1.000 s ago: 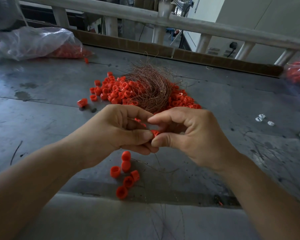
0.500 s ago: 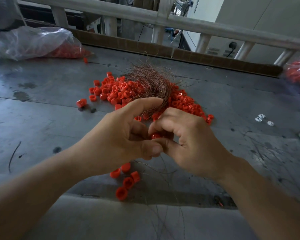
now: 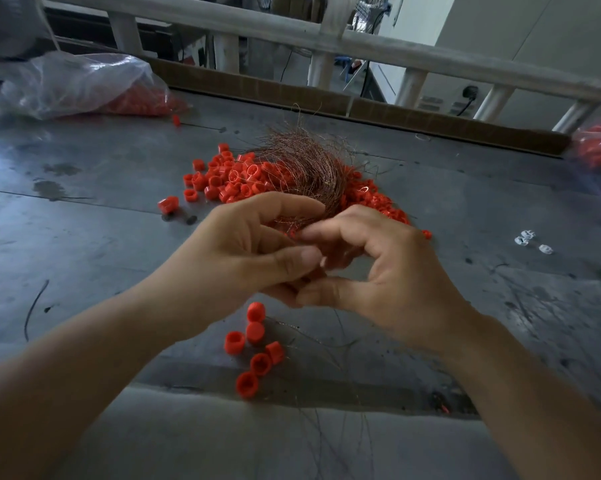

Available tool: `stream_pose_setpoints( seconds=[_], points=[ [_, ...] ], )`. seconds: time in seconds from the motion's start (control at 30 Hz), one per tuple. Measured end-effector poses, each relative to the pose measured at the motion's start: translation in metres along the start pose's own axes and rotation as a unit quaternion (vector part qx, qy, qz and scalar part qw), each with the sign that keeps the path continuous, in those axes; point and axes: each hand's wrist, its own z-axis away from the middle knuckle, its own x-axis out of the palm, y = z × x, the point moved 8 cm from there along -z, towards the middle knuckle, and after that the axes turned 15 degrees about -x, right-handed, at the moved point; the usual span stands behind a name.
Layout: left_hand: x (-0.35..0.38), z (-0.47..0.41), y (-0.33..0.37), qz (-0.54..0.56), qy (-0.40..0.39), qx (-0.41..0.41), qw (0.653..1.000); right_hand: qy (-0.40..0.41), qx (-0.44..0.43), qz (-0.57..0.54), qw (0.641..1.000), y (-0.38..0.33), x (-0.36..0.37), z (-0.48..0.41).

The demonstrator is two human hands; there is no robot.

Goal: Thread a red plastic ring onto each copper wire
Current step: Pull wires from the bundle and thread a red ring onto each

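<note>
Two bare hands meet over a grey table (image 3: 84,237); the left hand (image 3: 243,258) has its fingers curled and its thumb pressed down against them; the right hand (image 3: 389,271) curves forefinger and thumb into an arc with a gap between their tips. Blur hides the spot where the hands touch, so I cannot tell what either holds.

Just behind the hands lies a tangled wire bundle (image 3: 302,174), copper-coloured, resting on a ring pile (image 3: 229,181) of red plastic that spreads to both sides of it. Six rings (image 3: 254,344) sit in a small cluster on the table below the hands, near the front edge; thin loose wires (image 3: 340,341) trail beside them.

At far left lies a clear bag (image 3: 77,84) with more red rings inside; three white bits (image 3: 531,239) lie well to the right.
</note>
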Motion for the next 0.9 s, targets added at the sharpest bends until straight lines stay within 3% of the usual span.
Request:
stream_pose_setpoints(
  seconds=[0.1,0.2,0.4,0.47,0.53,0.67,0.77,0.9],
  points=[
    [-0.006,-0.002,0.004,0.088,-0.006,0.001,0.996,0.014,0.085,-0.09,0.992,0.013,-0.003,0.004],
    [-0.012,-0.001,0.007,0.14,-0.009,0.007,0.99,0.019,0.111,-0.142,0.983,0.016,-0.002,0.005],
    [-0.02,-0.003,0.006,0.138,-0.011,-0.014,0.99,0.025,0.126,-0.143,0.981,0.018,-0.008,0.006],
    [-0.02,-0.004,0.004,0.088,0.003,-0.024,0.996,0.009,0.139,-0.104,0.985,0.022,-0.013,0.008],
    [-0.021,-0.005,-0.003,-0.035,0.043,-0.04,0.998,-0.033,0.157,-0.042,0.986,0.029,-0.01,0.009],
    [-0.022,-0.008,-0.013,-0.339,0.129,-0.028,0.931,-0.149,0.173,0.089,0.97,0.039,0.006,0.016],
    [-0.017,-0.01,-0.019,-0.409,0.096,-0.034,0.907,-0.192,0.176,0.087,0.962,0.039,0.016,0.02],
    [-0.013,-0.012,-0.027,-0.415,0.061,-0.064,0.906,-0.245,0.168,0.09,0.951,0.041,0.028,0.024]
  ],
)
